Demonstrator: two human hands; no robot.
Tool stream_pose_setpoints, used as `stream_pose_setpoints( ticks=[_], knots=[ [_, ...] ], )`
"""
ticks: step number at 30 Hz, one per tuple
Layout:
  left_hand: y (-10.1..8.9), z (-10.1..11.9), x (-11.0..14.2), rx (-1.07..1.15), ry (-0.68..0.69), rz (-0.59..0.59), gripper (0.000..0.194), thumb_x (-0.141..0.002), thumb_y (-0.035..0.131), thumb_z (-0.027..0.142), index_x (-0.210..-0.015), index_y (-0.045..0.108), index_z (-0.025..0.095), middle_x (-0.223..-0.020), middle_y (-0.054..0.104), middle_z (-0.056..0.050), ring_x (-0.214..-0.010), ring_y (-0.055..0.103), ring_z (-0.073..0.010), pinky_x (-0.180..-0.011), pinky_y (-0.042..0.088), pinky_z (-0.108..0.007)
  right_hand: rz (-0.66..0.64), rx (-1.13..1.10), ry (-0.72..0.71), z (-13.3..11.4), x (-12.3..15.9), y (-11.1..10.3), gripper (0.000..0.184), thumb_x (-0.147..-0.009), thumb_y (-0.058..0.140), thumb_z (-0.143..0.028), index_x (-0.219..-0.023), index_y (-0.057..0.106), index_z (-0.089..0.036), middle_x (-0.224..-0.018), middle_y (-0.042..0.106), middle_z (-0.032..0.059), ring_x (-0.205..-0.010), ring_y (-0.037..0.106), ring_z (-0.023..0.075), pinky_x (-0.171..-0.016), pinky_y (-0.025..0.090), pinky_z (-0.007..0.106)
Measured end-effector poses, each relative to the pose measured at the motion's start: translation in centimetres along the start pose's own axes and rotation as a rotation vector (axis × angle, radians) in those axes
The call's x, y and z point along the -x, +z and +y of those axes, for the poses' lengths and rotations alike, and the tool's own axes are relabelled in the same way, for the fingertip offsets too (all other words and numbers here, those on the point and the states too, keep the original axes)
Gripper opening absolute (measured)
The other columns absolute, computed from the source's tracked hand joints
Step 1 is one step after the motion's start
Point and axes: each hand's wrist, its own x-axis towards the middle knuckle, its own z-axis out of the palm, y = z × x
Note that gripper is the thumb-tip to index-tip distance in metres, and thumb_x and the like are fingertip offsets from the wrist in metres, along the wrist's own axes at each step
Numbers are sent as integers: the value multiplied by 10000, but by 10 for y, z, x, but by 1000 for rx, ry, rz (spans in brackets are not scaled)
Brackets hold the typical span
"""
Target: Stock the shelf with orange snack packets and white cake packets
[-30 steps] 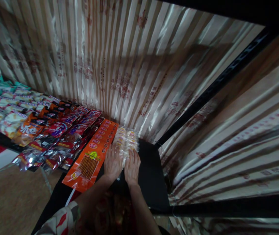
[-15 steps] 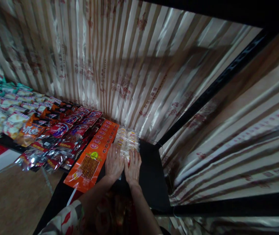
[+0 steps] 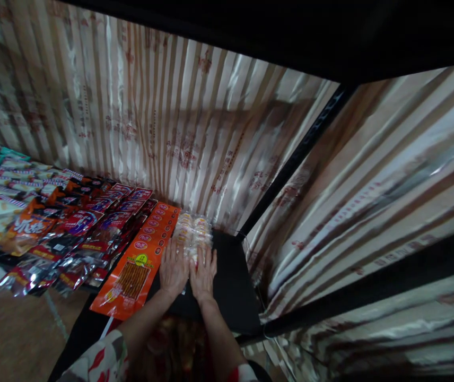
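Observation:
Both of my hands lie flat, side by side, on clear plastic packs of small white rounded pieces [image 3: 193, 228] on the black shelf [image 3: 230, 286]. My left hand [image 3: 174, 268] covers the near left part of the packs, fingers stretched away from me. Over the near right part rests my right hand [image 3: 203, 270], its fingers slightly spread. Neither hand is closed round anything. Just left of my left hand, a long orange snack packet [image 3: 139, 260] with a picture of brown sticks lies flat. The near ends of the white packs are hidden under my palms.
Rows of dark red snack bags [image 3: 107, 223], orange bags [image 3: 30, 225] and white bags [image 3: 0, 212] fill the shelf to the left. A pleated, printed sheet [image 3: 163, 116] hangs behind. A black metal post [image 3: 286, 175] rises at the right corner, and a dark shelf overhangs above.
The view has shifted, so the shelf and goods appear further left and more of the upper shelf shows. My hands stay on the white packs in nearly the same pose.

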Motion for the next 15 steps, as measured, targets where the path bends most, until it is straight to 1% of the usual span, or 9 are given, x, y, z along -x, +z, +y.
stream_pose_setpoints(
  ticks=[2, 4, 7, 9, 11, 13, 15],
  knots=[
    [-2, 2, 0, 31, 26, 21, 471, -863, 375, 255, -1301, 426, 87, -1412, 367, -152, -1357, 198, -284, -1076, 261, -475, 36, 1, 27, -4, 2, -4, 525, -906, 267, -433, -1359, 379, -193, -1491, 208, 79, -1371, 14, 290, -1048, 194, 528],
    [-4, 4, 3, 73, 45, 40, 470, -866, 371, 251, -1308, 413, 97, -1413, 369, -142, -1359, 196, -271, -1076, 272, -472, 82, -18, 33, -7, 7, -6, 512, -912, 262, -406, -1355, 383, -181, -1487, 214, 95, -1370, 44, 284, -1047, 193, 528],
    [-8, 7, 16, 142, 63, 66, 432, -873, 362, 271, -1263, 460, 115, -1369, 433, -134, -1330, 276, -259, -1054, 323, -474, 160, -94, 15, -13, 21, -5, 496, -916, 265, -382, -1350, 380, -170, -1475, 232, 125, -1365, 115, 267, -1026, 250, 513],
    [-13, 8, 30, 186, 78, 77, 403, -880, 349, 280, -1219, 498, 120, -1312, 492, -136, -1282, 362, -255, -1016, 380, -464, 212, -166, -9, -16, 35, -3, 473, -922, 259, -360, -1340, 385, -178, -1455, 273, 136, -1351, 181, 256, -999, 302, 504],
    [-21, 7, 48, 243, 108, 73, 380, -889, 331, 262, -1190, 518, 126, -1252, 542, -131, -1218, 443, -240, -976, 430, -436, 245, -241, -58, -18, 52, -4, 444, -926, 260, -325, -1326, 396, -187, -1414, 346, 137, -1317, 264, 240, -980, 341, 487],
    [-29, 6, 67, 324, 135, 47, 364, -894, 316, 227, -1181, 524, 147, -1194, 582, -107, -1139, 511, -210, -952, 456, -404, 256, -306, -123, -20, 72, -7, 417, -921, 294, -298, -1304, 417, -188, -1357, 421, 132, -1272, 339, 228, -971, 367, 470],
    [-36, 4, 88, 415, 157, 2, 354, -884, 309, 194, -1144, 549, 179, -1117, 618, -86, -1042, 564, -189, -905, 487, -374, 268, -361, -145, -21, 93, -11, 386, -911, 312, -247, -1263, 459, -189, -1278, 494, 121, -1204, 419, 211, -946, 405, 432]
  ],
)
